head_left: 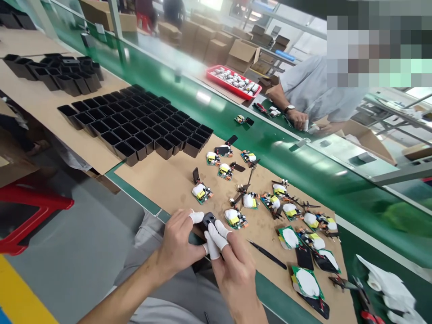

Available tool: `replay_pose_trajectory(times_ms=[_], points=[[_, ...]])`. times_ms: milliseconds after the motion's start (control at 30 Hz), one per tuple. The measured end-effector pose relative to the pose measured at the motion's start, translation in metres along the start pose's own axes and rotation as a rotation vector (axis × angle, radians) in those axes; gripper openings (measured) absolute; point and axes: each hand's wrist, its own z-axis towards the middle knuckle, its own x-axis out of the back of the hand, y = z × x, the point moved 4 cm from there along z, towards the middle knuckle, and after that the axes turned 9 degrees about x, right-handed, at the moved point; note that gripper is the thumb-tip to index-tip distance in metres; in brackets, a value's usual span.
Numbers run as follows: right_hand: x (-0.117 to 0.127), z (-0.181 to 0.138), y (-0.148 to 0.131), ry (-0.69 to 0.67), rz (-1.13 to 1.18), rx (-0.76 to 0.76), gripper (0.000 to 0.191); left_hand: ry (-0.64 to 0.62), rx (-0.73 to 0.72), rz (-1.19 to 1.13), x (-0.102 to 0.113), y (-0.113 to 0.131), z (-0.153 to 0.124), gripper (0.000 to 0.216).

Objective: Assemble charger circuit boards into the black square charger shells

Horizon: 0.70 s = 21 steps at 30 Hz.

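Observation:
My left hand point(178, 245) and my right hand point(232, 261) meet at the near edge of the bench, white covers on several fingertips. Between them they grip a small black plastic casing point(209, 219); its lower part is hidden by my fingers. Just beyond my fingers lies a circuit board point(236, 219) with a white blob and yellow tape. Another such board point(202, 192) with a black end piece is farther left. Black tweezers point(267, 254) rest on the cardboard to the right of my right hand.
Rows of open black cases point(135, 121) stand on the left. More boards point(308, 282) lie at right, near red-handled pliers point(367, 306) and white cloth point(391, 283). Beyond the green conveyor point(216, 108), a co-worker's hand point(299, 119) works near a red tray point(211, 76). A red stool point(33, 198) stands lower left.

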Motion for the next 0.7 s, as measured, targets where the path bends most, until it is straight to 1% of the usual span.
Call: replay_pose_trajectory(times_ms=[67, 133, 200, 267, 300, 367, 400, 433, 467, 533, 567, 633, 700], points=[[0.002, 0.005, 0.002, 0.022, 0.026, -0.019, 0.029, -0.050, 0.018, -0.018, 0.004, 0.000, 0.003, 0.031], [0.003, 0.005, 0.003, 0.055, 0.013, -0.063, 0.026, -0.114, 0.045, -0.065, 0.011, 0.001, 0.005, 0.039], [0.005, 0.001, 0.004, 0.143, -0.022, -0.120, 0.024, -0.155, 0.088, -0.149, 0.018, -0.001, 0.005, 0.046], [0.006, -0.007, 0.003, 0.237, -0.032, -0.171, 0.036, -0.141, 0.147, -0.236, 0.023, -0.006, 0.004, 0.043], [0.005, -0.012, 0.002, 0.258, -0.013, -0.184, 0.041, -0.120, 0.178, -0.269, 0.024, -0.010, 0.003, 0.040], [-0.001, -0.019, -0.001, 0.232, 0.045, -0.188, 0.044, -0.076, 0.233, -0.304, 0.023, -0.016, 0.000, 0.035], [-0.003, -0.021, -0.001, 0.216, 0.094, -0.213, 0.040, -0.062, 0.257, -0.316, 0.021, -0.018, -0.001, 0.033], [-0.005, -0.022, 0.000, 0.226, 0.153, -0.274, 0.034, -0.053, 0.276, -0.326, 0.019, -0.019, -0.003, 0.032], [-0.006, -0.023, 0.003, 0.266, 0.214, -0.367, 0.026, -0.045, 0.293, -0.333, 0.016, -0.019, -0.004, 0.030], [-0.003, -0.025, 0.011, 0.393, 0.338, -0.581, 0.013, -0.029, 0.322, -0.346, 0.013, -0.020, -0.006, 0.024], [0.000, -0.025, 0.014, 0.450, 0.378, -0.665, 0.015, -0.019, 0.333, -0.351, 0.012, -0.019, -0.008, 0.022], [0.008, -0.025, 0.022, 0.551, 0.463, -0.793, 0.028, -0.002, 0.348, -0.358, 0.012, -0.019, -0.010, 0.020], [0.014, -0.029, 0.030, 0.652, 0.695, -0.953, 0.033, 0.001, 0.355, -0.362, 0.012, -0.020, -0.013, 0.019]])
